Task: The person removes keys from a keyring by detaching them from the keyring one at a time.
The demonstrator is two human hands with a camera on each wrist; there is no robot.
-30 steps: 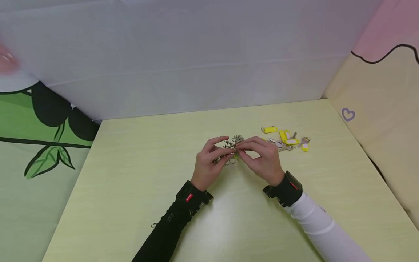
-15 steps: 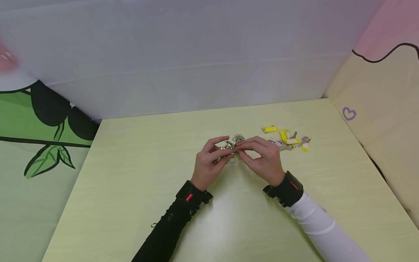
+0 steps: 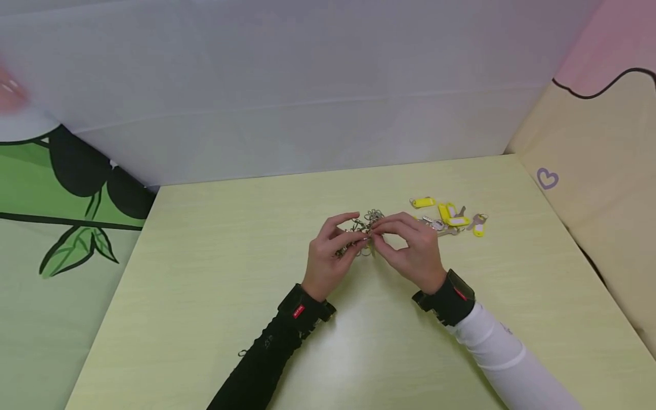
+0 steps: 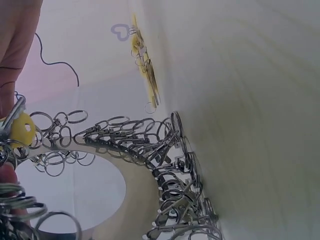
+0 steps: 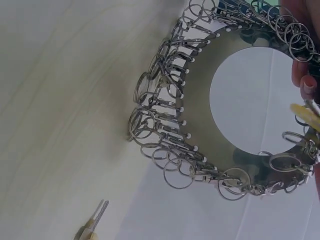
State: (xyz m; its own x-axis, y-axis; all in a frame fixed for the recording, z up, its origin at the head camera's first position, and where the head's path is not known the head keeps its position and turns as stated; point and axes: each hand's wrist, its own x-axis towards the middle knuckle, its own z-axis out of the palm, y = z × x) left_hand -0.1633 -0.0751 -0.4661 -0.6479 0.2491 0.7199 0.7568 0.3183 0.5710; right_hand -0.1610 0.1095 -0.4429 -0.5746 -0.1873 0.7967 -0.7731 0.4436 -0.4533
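Note:
A flat round key holder (image 5: 197, 105), ring-shaped with a big hole in the middle, carries many small clips and split rings around its edge. My left hand (image 3: 328, 256) grips it above the table, fingers spread over the clips. Against its near side, my right hand (image 3: 412, 245) pinches with thumb and fingertips close to the left fingertips. A yellow key tag (image 4: 22, 131) with a silver key (image 4: 12, 117) sits at the fingertips. Its exact join to the clips is hidden by fingers and rings. In the right wrist view the tag's yellow edge (image 5: 304, 114) shows beside the holder.
Several yellow tags with keys lie on the pale table (image 3: 230, 273) to the right: one tag (image 3: 422, 203) apart, a pile (image 3: 453, 219), and another tag (image 3: 478, 230) with a key. A cloth wall (image 3: 328, 136) borders the table's back; a printed one stands at right.
Both hands stay almost in place, with only a slight shift at the fingertips. A thin grey piece now shows hanging below them. The things on the table have not moved.

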